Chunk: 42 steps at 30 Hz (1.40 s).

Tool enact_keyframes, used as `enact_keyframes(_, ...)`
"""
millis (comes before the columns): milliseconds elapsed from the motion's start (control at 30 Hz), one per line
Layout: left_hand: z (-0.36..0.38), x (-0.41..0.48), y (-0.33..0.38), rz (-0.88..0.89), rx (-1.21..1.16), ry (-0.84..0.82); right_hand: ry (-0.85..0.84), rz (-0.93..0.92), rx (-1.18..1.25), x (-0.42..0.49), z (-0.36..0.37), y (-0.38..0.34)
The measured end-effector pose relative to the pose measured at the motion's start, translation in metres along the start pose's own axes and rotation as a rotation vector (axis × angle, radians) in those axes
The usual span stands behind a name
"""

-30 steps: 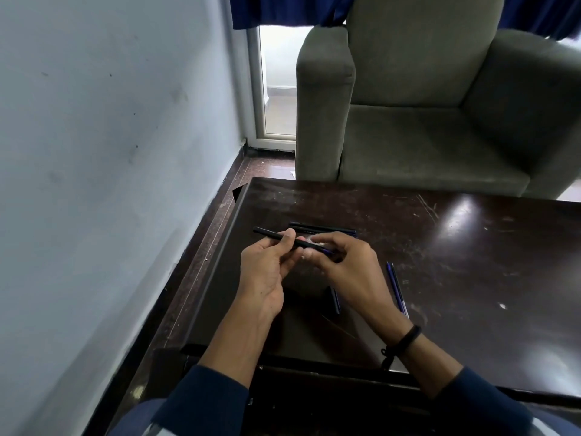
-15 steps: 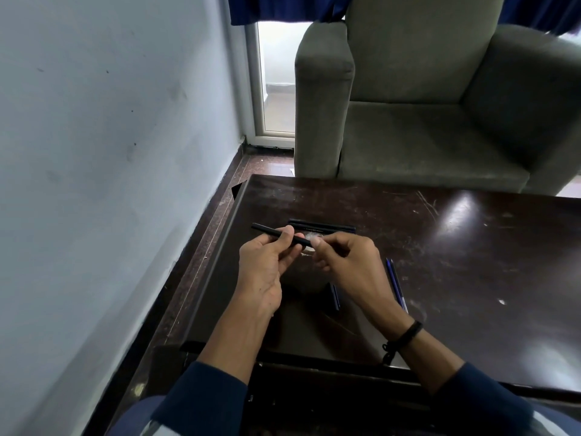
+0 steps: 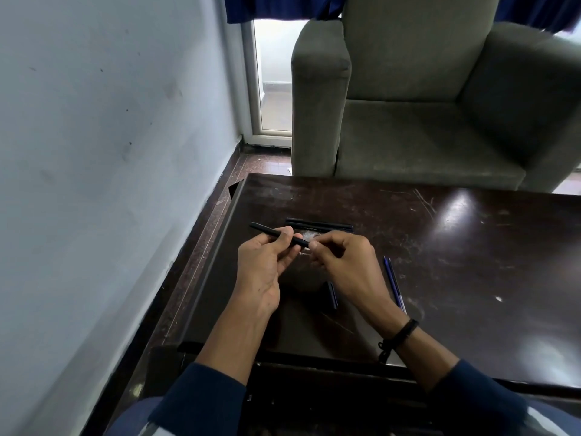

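My left hand [image 3: 264, 269] grips a thin black pencil [image 3: 267, 231] above the dark table [image 3: 456, 247], its far end pointing up and left. My right hand [image 3: 345, 265], fingers curled, pinches the pencil's right end between thumb and fingertips. A small white bit [image 3: 309, 236] shows just behind that end; I cannot tell what it is. Two more black pencils [image 3: 323, 225] lie side by side on the table beyond my hands.
Two blue pens [image 3: 394, 284] lie to the right of my right wrist, and a further blue pen [image 3: 332, 295] lies partly hidden under that hand. A grey armchair [image 3: 424, 121] stands behind the table. A pale wall [image 3: 110, 184] runs along the left.
A second ago more of the pencil lay under my right hand's fingers; now only its right end is pinched. Both hands have stayed in nearly the same place.
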State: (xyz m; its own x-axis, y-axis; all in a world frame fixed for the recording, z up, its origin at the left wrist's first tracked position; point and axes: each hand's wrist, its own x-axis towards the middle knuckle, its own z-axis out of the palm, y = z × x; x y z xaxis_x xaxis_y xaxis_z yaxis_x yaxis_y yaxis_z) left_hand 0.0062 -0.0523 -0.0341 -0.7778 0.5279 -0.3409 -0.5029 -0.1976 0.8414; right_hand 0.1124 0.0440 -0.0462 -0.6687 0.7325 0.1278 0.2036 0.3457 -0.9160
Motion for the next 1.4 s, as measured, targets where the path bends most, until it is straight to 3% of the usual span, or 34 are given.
enact_keyframes(1400,0.0011,-0.0024,0.0000,-0.014,0.029,-0.010,-0.014,-0.005,-0.052,0.0017,-0.0025,-0.0020)
